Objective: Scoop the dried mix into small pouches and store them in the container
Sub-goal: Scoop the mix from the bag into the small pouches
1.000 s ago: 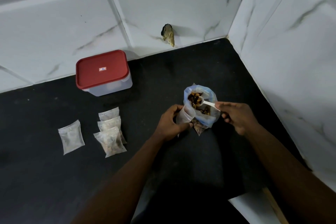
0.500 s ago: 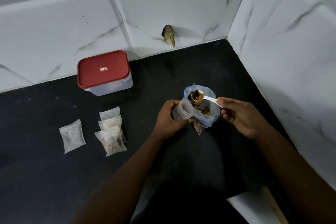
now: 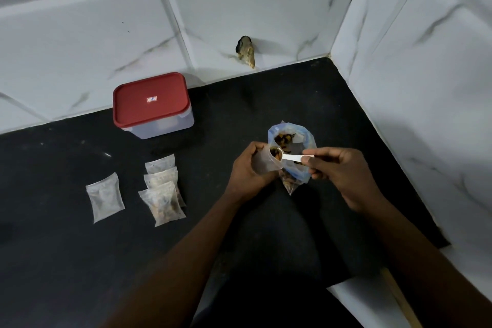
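Pouch [image 3: 266, 162] meets loaded spoon [image 3: 289, 157].
My left hand [image 3: 246, 172] grips the pouch; my right hand [image 3: 339, 172] pinches the spoon's handle.

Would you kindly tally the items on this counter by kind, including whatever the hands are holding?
Small pouches on the counter: 4
Pouch held in the left hand: 1
Bag of dried mix: 1
White scoop in the right hand: 1
Red-lidded container: 1
Total: 8

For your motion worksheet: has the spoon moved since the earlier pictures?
Yes. Judged against the blue bag, the spoon has shifted left, from the bag to the pouch mouth.
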The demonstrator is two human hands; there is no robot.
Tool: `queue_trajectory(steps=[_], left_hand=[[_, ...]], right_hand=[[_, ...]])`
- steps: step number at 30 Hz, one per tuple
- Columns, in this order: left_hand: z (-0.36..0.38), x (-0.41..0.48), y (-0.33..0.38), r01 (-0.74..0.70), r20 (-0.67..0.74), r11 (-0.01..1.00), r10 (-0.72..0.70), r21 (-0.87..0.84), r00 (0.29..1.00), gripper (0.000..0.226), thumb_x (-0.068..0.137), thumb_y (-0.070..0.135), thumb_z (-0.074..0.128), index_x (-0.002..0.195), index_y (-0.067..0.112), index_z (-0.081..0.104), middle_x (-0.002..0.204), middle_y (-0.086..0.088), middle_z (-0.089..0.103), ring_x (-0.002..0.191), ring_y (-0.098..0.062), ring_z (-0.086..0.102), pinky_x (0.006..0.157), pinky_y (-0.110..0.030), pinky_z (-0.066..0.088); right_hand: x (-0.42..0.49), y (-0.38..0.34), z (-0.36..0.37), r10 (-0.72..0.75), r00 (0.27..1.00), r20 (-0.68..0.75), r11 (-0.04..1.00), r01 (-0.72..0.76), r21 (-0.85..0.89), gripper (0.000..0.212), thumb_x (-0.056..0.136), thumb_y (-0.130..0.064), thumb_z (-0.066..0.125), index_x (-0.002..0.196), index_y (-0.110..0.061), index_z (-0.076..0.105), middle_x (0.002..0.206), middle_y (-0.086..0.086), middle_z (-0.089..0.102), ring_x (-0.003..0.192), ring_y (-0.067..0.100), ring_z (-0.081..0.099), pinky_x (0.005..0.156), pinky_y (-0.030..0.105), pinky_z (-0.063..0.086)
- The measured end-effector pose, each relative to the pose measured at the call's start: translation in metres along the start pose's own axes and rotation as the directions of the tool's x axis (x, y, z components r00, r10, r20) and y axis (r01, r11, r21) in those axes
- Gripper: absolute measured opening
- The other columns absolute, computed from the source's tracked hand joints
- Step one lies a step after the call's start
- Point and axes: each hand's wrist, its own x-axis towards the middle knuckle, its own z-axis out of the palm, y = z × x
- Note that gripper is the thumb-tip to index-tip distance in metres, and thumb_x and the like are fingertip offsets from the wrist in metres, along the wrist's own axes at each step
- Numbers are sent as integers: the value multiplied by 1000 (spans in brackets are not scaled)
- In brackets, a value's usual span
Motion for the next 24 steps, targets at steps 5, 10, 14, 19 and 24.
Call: queue_trajectory(steps=[5, 10, 14, 19, 24], left_hand=[[3, -2, 4, 5, 10, 1000, -5, -21, 1000, 47, 79, 18, 86, 118, 27, 61, 116, 13, 67, 108, 4, 63, 90, -21, 51], [5, -9, 3, -57, -27, 997, 56, -43, 998, 44, 81, 0, 82, 109, 28, 63, 103, 18, 71, 101, 2, 67, 83, -15, 53], [3, -8, 0, -16, -3, 999, 16, -27, 1000, 49, 80, 3, 83, 114, 30, 60, 110, 11, 68, 103, 4, 65, 85, -13, 52], [3, -6, 0, 28, 21, 999, -28, -26, 999, 51, 80, 4, 82, 111, 36, 57, 111, 9, 67, 102, 5, 66, 85, -15, 55], [5, -6, 1, 21, 7, 999, -21, -39, 1000, 50, 79, 2, 83, 109, 34, 59, 111, 11, 67, 101, 6, 66, 85, -15, 55]], right_hand=[[-14, -6, 8, -514, 855, 75, 756, 492, -432, 20, 84, -15, 80, 104, -20, 77, 95, -13, 74, 86, -3, 70, 76, 13, 56], [-20, 4, 14, -740, 646, 187, 450, 683, -576, 15, 81, -1, 78, 95, -5, 77, 96, 7, 73, 90, 13, 68, 82, 27, 55], [-26, 9, 13, -758, 644, 101, 492, 666, -560, 14, 82, -8, 72, 94, -3, 77, 97, 9, 74, 91, 16, 70, 84, 28, 58], [-30, 7, 8, -598, 801, -20, 736, 539, -410, 16, 82, -10, 79, 99, -13, 78, 96, -10, 73, 90, -1, 70, 80, 13, 55], [-26, 17, 7, -269, 955, -123, 962, 260, -87, 19, 83, -7, 79, 99, -17, 78, 96, -5, 78, 93, 6, 74, 79, 22, 59]])
